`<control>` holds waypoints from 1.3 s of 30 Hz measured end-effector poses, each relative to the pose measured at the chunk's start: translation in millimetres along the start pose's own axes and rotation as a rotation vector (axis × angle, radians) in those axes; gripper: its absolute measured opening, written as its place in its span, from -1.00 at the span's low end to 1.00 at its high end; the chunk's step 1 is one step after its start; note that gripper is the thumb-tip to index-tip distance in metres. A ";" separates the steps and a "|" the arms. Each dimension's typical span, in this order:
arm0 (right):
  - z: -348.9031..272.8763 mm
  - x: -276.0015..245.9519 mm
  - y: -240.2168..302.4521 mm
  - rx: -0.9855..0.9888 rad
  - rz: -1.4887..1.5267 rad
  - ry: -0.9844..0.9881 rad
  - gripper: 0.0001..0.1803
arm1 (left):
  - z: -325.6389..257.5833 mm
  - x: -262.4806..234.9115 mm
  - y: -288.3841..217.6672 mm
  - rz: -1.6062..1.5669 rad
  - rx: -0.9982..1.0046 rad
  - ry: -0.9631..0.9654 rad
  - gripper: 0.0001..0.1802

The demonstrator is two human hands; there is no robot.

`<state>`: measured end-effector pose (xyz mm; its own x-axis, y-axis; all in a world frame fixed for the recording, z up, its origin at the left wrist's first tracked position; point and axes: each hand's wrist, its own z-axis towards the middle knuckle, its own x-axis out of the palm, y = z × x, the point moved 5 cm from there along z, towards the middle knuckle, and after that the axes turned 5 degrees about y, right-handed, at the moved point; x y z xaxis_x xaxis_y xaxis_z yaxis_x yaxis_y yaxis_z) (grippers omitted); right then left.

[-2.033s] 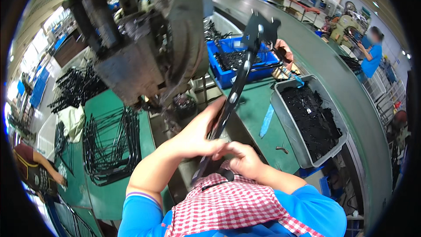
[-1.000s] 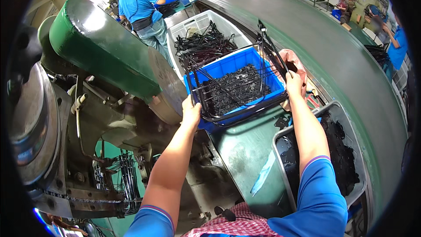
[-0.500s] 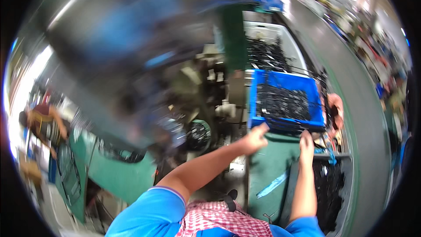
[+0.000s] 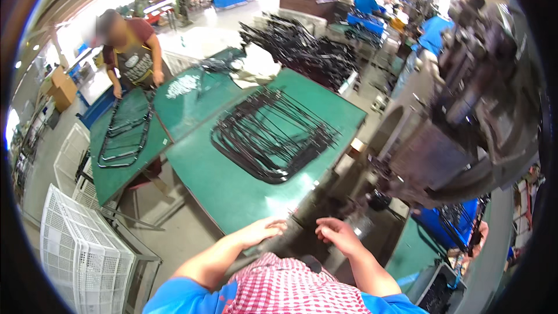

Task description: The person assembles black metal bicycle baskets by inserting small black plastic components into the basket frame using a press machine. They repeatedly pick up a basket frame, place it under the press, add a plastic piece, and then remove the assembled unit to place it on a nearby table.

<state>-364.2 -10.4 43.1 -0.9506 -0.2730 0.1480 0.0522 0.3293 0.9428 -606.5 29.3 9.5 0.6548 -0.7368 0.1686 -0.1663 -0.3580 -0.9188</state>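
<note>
My left hand (image 4: 265, 231) hovers at the near edge of a green table (image 4: 232, 197), fingers stretched forward and nothing in it. To its right my right hand (image 4: 337, 235) is in the air beside the machine, fingers loosely bent and apart, also without anything held. On the green table ahead lies a stack of black rounded wire frames (image 4: 273, 139), their long thin rods side by side. Neither hand touches the frames.
A large dark machine (image 4: 447, 134) stands at the right. Blue bin (image 4: 447, 227) with black parts sits at the lower right. White mesh crates (image 4: 87, 256) stand lower left. A co-worker (image 4: 133, 52) handles a black frame (image 4: 125, 134). More black frames (image 4: 302, 49) are heaped behind.
My view has swung left, from the blue bin to the green table with the frames. Both hands have left the bin's near edge and are now in front of my apron.
</note>
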 end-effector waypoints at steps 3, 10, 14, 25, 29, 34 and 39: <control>120.1 -2.7 -14.5 -0.126 0.032 -0.220 -0.56 | -68.2 -54.5 29.9 -0.222 -0.018 -0.292 -0.48; 272.1 -26.2 -28.4 0.096 -0.439 -0.976 -0.06 | -128.6 -91.1 52.4 -0.333 -0.005 -0.514 -0.45; 296.8 -25.8 -44.8 0.216 -0.537 -0.993 -0.08 | -108.6 -118.0 40.3 -0.471 0.094 -0.539 -0.47; 288.2 -12.8 -37.1 0.170 -0.753 -0.911 0.11 | 50.3 -317.3 -19.3 0.027 -0.080 -0.992 -0.07; 288.6 -7.1 -36.6 0.141 -0.686 -0.874 0.13 | 96.6 -364.4 -30.1 0.153 -0.238 -1.151 0.13; 292.0 -6.9 -27.8 0.141 -0.563 -0.843 0.04 | 103.3 -391.6 -18.6 0.139 -0.346 -1.417 -0.27; 289.8 -25.7 -42.1 -0.039 -0.422 -0.865 -0.09 | 83.5 -359.9 -52.1 0.223 -0.085 -1.552 -0.32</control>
<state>-430.7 244.8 -87.0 -0.7896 0.4040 -0.4619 -0.3500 0.3217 0.8798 -771.9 360.9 -33.1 0.6931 0.4899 -0.5288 -0.3637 -0.3957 -0.8433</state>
